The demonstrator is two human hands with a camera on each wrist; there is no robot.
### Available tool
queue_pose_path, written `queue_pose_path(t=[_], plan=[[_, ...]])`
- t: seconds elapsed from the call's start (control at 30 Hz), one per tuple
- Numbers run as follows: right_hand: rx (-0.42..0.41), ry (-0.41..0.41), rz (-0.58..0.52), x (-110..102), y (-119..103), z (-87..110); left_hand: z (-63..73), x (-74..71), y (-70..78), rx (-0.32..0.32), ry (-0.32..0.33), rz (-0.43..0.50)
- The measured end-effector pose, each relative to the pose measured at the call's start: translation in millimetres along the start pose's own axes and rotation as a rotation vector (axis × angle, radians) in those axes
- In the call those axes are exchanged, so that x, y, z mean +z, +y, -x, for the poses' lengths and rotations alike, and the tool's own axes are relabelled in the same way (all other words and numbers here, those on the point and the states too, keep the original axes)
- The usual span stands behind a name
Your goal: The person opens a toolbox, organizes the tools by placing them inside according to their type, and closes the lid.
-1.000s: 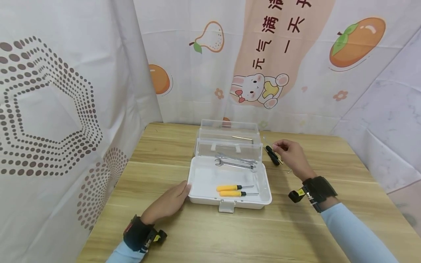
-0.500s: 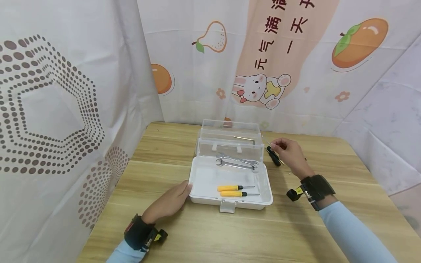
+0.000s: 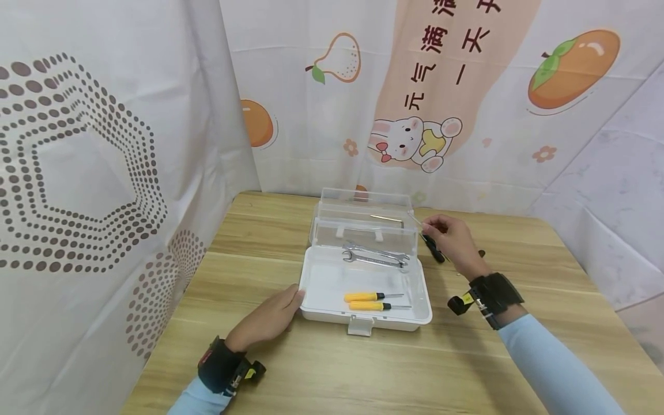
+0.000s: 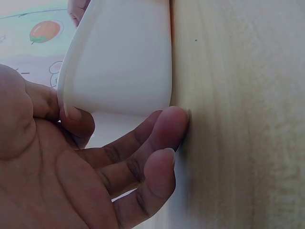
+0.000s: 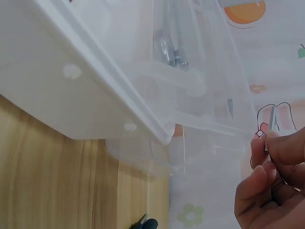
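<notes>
A big white cloth [image 3: 290, 34] with fruit, a bunny and writing on it hangs at the back. In front of it is a wooden table [image 3: 249, 248]. An open white box [image 3: 323, 279] sits on the table near the middle. Its clear lid [image 3: 337, 210] is tipped back behind it. The left hand [image 3: 272, 317] holds the box at its left side. Its thumb is on the rim, and its other fingers bend under it by the wall. The right hand [image 3: 453, 236] is up in the air, to the right of the lid. Two silver wrenches [image 3: 372, 260] lie close together at the back of the box. Two yellow screwdrivers [image 3: 369, 306] lie side by side near the front. Tools with black handles [image 3: 432, 248] are on the table, just right of the box. A gold bent key [image 3: 386, 218] shows through the lid. The right thumb and finger pinch a thin silver stick [image 3: 417, 221]. Its tip is by the lid's right edge, but whether they touch is hard to tell.
</notes>
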State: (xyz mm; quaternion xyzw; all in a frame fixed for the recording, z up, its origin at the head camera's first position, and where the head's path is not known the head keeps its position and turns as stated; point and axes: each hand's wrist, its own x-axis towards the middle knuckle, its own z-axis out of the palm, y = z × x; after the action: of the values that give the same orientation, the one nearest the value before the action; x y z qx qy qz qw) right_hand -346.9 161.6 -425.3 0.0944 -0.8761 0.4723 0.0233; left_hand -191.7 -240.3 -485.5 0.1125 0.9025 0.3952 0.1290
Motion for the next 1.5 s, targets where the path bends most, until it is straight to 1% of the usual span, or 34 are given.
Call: queue_pose_path(t=[0.27,0.83,1.07,1.3,1.5], plan=[[-0.010,-0.010,0.001,5.3,1.3,-2.6,-1.8,1.1,-1.9,-0.003,-0.005,-0.005],[-0.033,0.062,0.068,10.5,-2.4,-9.3,-1.4,1.3,-0.9,0.002,-0.003,-0.013],[-0.102,0.093,0.125,16.1,-6.6,-10.9,-1.3,1.0,-2.7,0.002,-0.012,-0.003],[-0.122,0.081,0.085,23.2,-9.3,-14.9,-1.4,0.8,-3.1,-0.001,-0.015,-0.003],[-0.138,0.083,0.076,27.7,-11.5,-18.6,-0.5,0.1,-1.7,-0.004,-0.012,-0.008]])
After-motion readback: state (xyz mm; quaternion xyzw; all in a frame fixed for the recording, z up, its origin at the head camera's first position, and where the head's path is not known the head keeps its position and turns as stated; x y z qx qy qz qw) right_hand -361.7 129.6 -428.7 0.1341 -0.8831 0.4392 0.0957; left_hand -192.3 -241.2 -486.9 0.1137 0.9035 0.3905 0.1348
